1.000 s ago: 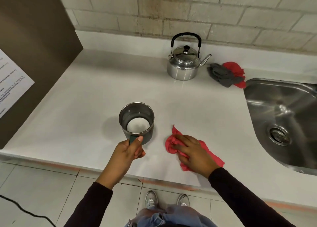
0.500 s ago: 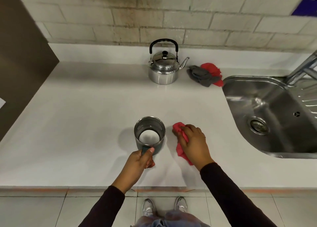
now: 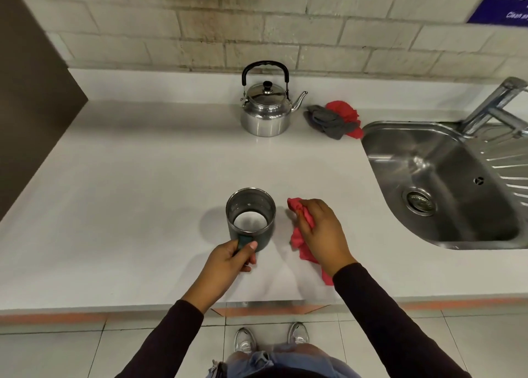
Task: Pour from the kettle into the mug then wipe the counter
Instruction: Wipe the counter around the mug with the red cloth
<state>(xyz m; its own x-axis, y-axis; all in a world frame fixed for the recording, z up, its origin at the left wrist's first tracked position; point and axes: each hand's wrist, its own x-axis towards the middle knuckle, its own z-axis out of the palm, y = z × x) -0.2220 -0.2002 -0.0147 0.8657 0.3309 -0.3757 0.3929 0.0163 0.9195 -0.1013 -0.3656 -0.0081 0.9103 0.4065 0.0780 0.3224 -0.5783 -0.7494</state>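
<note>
My left hand (image 3: 225, 263) has a closed grip on the handle of the mug (image 3: 251, 217), thumb pressed on top of the handle, the other fingers curled under it. The mug stands upright on the white table (image 3: 143, 192), near the front edge and roughly in the middle of my view; I can see straight down its steel inside to a pale bottom, but I cannot tell how full it is. Just to the right of the mug, my right hand (image 3: 321, 232) has its grip bunched around a red cloth (image 3: 304, 235), palm down, pressing it onto the table; one end of the cloth pokes out past my fingertips toward the mug, the other trails back beside my wrist. Cloth and mug are close but not touching. Both sleeves are dark and long.

Further back, the kettle (image 3: 265, 112) sits upright against the rear of the table, lid on, black handle raised, spout pointing right. Right beside the spout lies a crumpled pile of grey and red rags (image 3: 334, 119), just at the corner of the steel sink (image 3: 445, 186). The tap (image 3: 494, 106) leans in at the far right. Brick wall (image 3: 257, 29) behind, a blue sign (image 3: 503, 0) at the top right corner.
</note>
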